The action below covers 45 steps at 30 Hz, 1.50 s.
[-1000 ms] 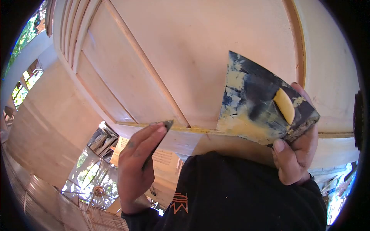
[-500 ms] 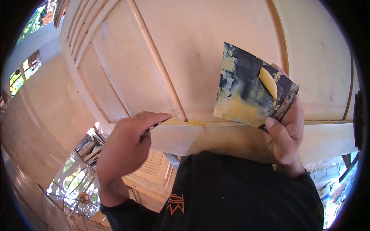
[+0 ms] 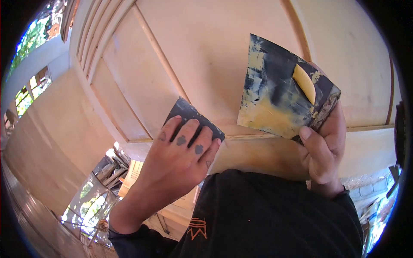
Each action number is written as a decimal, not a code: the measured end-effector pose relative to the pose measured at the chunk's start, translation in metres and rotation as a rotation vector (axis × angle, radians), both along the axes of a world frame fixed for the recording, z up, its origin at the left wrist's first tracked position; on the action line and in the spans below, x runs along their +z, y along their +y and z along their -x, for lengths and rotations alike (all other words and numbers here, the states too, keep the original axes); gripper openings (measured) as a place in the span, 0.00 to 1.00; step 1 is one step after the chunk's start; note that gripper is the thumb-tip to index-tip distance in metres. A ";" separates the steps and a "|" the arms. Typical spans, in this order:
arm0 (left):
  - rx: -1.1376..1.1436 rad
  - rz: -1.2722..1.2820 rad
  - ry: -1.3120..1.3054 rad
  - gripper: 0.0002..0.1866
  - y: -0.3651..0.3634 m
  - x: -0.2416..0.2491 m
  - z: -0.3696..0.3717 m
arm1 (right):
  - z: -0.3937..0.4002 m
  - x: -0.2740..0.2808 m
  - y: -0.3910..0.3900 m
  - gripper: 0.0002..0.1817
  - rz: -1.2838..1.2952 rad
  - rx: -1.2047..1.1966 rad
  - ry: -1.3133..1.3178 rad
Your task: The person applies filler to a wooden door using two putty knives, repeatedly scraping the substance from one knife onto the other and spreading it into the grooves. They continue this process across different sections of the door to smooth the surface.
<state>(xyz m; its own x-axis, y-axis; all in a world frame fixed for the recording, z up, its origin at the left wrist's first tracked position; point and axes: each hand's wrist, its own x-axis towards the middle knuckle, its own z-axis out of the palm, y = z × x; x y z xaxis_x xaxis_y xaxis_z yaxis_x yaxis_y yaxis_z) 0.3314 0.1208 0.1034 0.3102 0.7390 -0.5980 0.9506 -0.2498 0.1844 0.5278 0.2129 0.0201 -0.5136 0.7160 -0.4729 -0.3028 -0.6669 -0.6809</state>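
My left hand (image 3: 183, 155) grips a dark, flat scraper (image 3: 195, 118), its fingers spread over the face and its thumb out of sight behind. The scraper is over the lower frame edge of a pale wooden panel (image 3: 219, 51). On the right, my right hand (image 3: 322, 148) holds a larger dark plate (image 3: 275, 94) by its right corner, thumb on the near side. Yellowish filler (image 3: 266, 118) is smeared over the plate's lower left part, and a thick, curved yellow lump (image 3: 304, 84) stands near its upper right.
A wooden strip (image 3: 159, 49) runs down the panel, with curved mouldings (image 3: 97, 34) at upper left. A large curved board (image 3: 56, 137) stands at the left. Below are more wooden pieces (image 3: 185, 208) and scrap wood (image 3: 112, 172).
My left hand has turned back-up and moved right, so the scraper shows its broad face instead of its thin edge. The plate in my right hand has risen slightly.
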 end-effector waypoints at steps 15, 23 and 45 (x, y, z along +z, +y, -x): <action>-0.317 -0.073 -0.071 0.11 -0.005 -0.020 -0.001 | -0.002 0.000 -0.002 0.37 -0.128 -0.044 -0.027; -0.324 -0.033 -0.099 0.10 -0.007 -0.018 0.008 | 0.000 -0.002 -0.009 0.36 -0.144 -0.016 -0.051; -0.346 0.058 -0.010 0.10 -0.025 -0.016 0.029 | -0.002 -0.001 -0.008 0.36 -0.120 -0.042 -0.097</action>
